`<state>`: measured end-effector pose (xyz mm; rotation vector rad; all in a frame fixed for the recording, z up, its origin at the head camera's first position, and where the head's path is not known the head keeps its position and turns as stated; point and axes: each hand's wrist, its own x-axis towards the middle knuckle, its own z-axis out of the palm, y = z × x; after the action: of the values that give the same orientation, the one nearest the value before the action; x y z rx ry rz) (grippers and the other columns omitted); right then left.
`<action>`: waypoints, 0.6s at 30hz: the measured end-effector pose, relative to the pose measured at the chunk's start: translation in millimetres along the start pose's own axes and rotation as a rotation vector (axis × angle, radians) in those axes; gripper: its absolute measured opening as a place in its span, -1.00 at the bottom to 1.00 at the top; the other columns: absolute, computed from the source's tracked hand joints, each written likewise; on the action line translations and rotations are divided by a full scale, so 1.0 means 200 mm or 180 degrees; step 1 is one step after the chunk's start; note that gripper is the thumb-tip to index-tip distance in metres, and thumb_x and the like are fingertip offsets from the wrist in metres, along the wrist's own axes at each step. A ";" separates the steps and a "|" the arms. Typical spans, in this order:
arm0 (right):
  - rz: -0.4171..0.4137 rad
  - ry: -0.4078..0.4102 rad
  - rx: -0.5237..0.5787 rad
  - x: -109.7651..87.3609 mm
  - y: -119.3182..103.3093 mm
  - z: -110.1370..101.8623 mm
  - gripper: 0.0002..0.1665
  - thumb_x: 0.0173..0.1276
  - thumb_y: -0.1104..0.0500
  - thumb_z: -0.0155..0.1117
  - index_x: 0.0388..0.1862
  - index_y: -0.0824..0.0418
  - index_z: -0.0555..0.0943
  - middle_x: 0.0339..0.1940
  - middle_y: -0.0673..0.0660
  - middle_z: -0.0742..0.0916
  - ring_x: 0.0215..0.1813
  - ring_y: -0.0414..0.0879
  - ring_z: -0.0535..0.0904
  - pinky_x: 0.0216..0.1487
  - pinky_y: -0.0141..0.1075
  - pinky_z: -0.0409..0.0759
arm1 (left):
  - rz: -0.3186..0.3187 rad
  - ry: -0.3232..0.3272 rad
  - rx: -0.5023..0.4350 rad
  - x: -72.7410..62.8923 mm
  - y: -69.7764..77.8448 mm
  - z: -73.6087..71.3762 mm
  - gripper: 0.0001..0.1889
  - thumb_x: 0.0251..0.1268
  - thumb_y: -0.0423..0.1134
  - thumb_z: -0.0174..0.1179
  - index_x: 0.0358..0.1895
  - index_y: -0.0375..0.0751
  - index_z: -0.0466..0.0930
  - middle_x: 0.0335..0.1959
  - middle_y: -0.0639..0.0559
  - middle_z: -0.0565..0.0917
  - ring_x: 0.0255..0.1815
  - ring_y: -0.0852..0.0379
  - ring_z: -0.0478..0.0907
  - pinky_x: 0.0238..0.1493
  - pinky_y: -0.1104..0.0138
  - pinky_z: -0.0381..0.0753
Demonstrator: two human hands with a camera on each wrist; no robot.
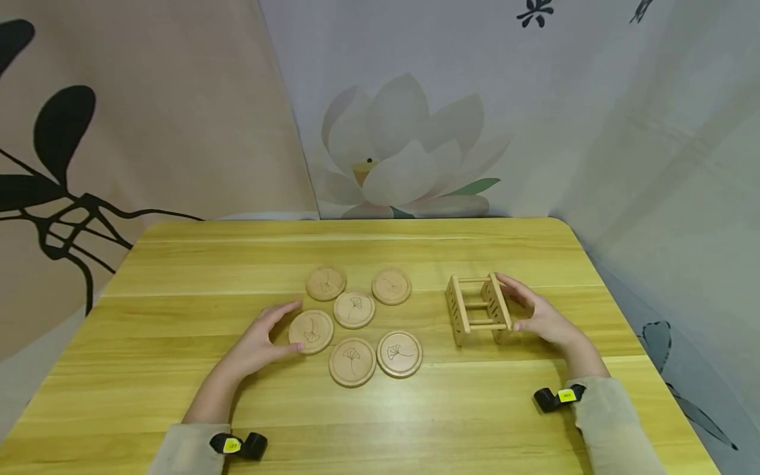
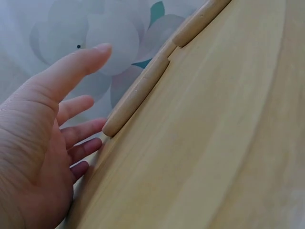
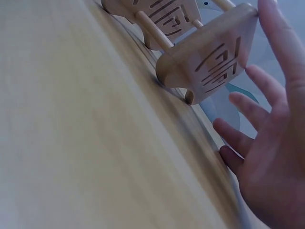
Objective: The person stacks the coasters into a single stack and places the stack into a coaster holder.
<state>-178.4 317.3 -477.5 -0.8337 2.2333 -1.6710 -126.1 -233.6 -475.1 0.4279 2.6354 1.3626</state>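
Several round wooden coasters, each engraved with a leaf sprig, lie flat on the table. My left hand (image 1: pixel 261 340) is at the leftmost coaster (image 1: pixel 311 332), its thumb and fingers spread around the near side; in the left wrist view the fingers (image 2: pixel 78 133) are apart and grip nothing. On the right stands a small wooden rack (image 1: pixel 478 307) with two slotted side panels joined by dowels. Beside its right panel (image 3: pixel 214 62) is my right hand (image 1: pixel 543 320), with thumb and forefinger at the panel's edges and the other fingers (image 3: pixel 233 136) loosely extended.
Among the other coasters, one (image 1: pixel 354 310) lies in the middle, two farther back and two (image 1: pixel 352 362) toward the front. A wood-grain table (image 1: pixel 463 422) carries everything. Behind it hangs a cloth printed with a lotus (image 1: pixel 410 152).
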 end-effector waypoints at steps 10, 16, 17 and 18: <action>0.0038 -0.0142 0.0103 0.00 -0.01 -0.01 0.15 0.17 -0.06 0.44 0.56 0.13 -0.02 0.55 0.18 0.07 0.46 -0.12 0.04 0.27 0.35 -0.20 | -0.0032 -0.0046 0.0022 0.00 -0.01 0.01 -0.05 -0.11 0.05 0.51 0.43 0.01 0.25 0.41 -0.12 0.21 0.41 -0.26 0.01 0.22 -0.33 0.05; 0.0045 -0.0164 0.0115 0.01 -0.01 0.00 0.12 0.19 0.01 0.44 0.56 0.13 -0.02 0.54 0.19 0.07 0.45 -0.15 0.05 0.28 0.32 -0.18 | -0.0034 -0.0073 0.0085 0.00 -0.01 0.01 -0.03 -0.17 0.04 0.54 0.42 0.01 0.28 0.40 -0.12 0.22 0.40 -0.26 0.01 0.21 -0.33 0.08; 0.0046 -0.0166 0.0121 0.01 -0.01 0.00 0.12 0.19 0.01 0.44 0.56 0.12 -0.02 0.54 0.18 0.07 0.45 -0.14 0.05 0.29 0.30 -0.17 | -0.0021 -0.0073 0.0087 0.00 -0.01 0.01 -0.03 -0.18 0.04 0.54 0.42 0.00 0.29 0.40 -0.12 0.23 0.40 -0.25 0.01 0.21 -0.32 0.08; 0.0053 -0.0164 0.0122 0.01 -0.01 0.00 0.12 0.19 0.02 0.44 0.56 0.12 -0.02 0.54 0.18 0.08 0.46 -0.14 0.05 0.30 0.26 -0.15 | -0.0004 -0.0073 0.0089 0.00 -0.01 0.01 -0.04 -0.18 0.03 0.55 0.41 -0.01 0.30 0.39 -0.12 0.24 0.40 -0.25 0.02 0.22 -0.31 0.08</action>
<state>-179.3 316.9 -475.8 -0.8367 2.1617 -1.6602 -126.1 -232.7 -477.8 0.4426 2.6388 1.3138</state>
